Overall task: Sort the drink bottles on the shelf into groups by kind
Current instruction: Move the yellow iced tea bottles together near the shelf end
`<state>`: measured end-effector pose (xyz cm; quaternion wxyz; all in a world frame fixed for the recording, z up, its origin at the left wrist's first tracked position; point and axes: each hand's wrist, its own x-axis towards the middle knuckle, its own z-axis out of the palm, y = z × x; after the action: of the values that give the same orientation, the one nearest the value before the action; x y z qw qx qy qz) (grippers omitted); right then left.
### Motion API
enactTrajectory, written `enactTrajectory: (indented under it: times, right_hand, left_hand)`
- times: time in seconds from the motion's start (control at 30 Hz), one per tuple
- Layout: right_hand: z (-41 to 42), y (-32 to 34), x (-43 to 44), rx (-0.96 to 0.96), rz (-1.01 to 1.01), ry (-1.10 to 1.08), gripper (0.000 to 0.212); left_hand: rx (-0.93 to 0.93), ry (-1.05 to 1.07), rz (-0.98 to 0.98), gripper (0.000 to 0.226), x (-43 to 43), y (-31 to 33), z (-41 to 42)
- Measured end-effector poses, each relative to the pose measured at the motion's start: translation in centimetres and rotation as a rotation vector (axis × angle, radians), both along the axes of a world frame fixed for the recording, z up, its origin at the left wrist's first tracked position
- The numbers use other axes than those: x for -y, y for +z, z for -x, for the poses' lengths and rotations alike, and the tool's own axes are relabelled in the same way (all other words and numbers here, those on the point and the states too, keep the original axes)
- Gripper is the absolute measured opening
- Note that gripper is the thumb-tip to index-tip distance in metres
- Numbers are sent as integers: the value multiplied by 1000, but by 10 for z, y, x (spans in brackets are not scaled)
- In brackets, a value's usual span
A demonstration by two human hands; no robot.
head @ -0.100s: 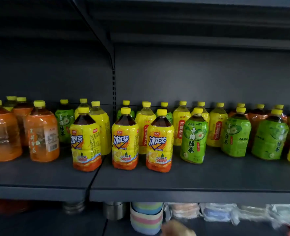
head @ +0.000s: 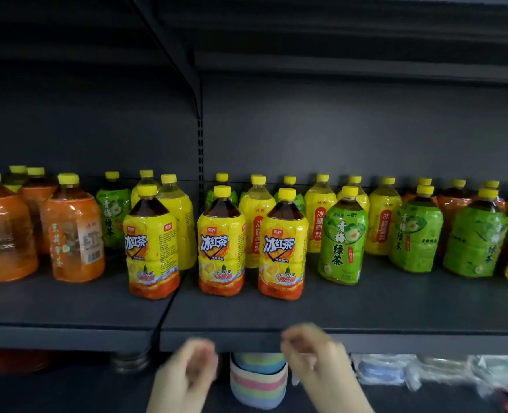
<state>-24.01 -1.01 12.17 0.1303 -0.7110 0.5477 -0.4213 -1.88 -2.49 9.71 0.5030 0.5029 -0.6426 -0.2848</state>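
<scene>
front labels: three 冰红茶 bottles (head: 221,242), then a 青梅绿茶 bottle (head: 342,234)
behind: 冰糖雪梨 bottles (head: 318,216)
hands: left hand (head: 187,375), right hand (head: 315,359) risen to the shelf (head: 396,311) edge, grip too blurry to tell

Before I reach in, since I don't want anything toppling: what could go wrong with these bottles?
The three yellow-and-orange iced tea plastic bottles stand in front; reaching past them for the yellow pear-drink bottles behind could topple one. The leftmost iced tea bottle sits by the seam in the dark grey metal shelf; sliding it across might catch and tip it. The left hand and right hand look blurred, so a hasty grab may miss.
</scene>
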Motion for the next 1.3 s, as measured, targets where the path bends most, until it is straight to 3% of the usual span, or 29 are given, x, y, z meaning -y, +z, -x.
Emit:
enactTrajectory:
  times: [0.03, 0.1, 0.13, 0.23, 0.3, 0.43, 0.57, 0.73, 0.83, 0.97, 1.13, 1.3]
  right_hand:
    - [-7, 33, -3, 38, 93, 6, 14]
    - [-6, 54, 21, 88, 263, -73, 10]
    - [-9, 51, 38, 132, 235, -173, 14]
    - [-11, 51, 75, 232, 273, -255, 37]
    - [-14, 60, 87, 336, 323, -307, 53]
    - [-13, 51, 112, 545, 262, -354, 83]
    - [-15, 44, 127, 690, 142, -258, 104]
    - [-17, 40, 133, 674, 111, -331, 87]
    - [-17, 40, 135, 702, 113, -332, 71]
    - [-16, 40, 133, 747, 73, -294, 74]
    - [-18, 43, 131, 775, 56, -236, 82]
    - [-20, 45, 112, 870, 104, -207, 83]
  left_hand:
    - [-5, 30, 87, 21, 18, 20, 5]
    - [-73, 70, 236, 14, 45, 51, 10]
    - [-96, 109, 284, 21, 60, 64, 15]
    - [-114, 190, 278, 63, 99, 80, 24]
    - [-171, 163, 233, 78, 119, 89, 29]
    - [-335, -14, 58, 84, 148, 89, 36]
    - [-341, -49, 18, 78, 160, 84, 31]
    - [-352, -55, 34, 72, 163, 79, 32]
    - [-366, -95, 22, 82, 161, 73, 31]
    - [-346, -113, -14, 92, 163, 69, 24]
    - [-369, -111, -26, 75, 159, 74, 29]
    - [-376, -91, 2, 78, 139, 79, 36]
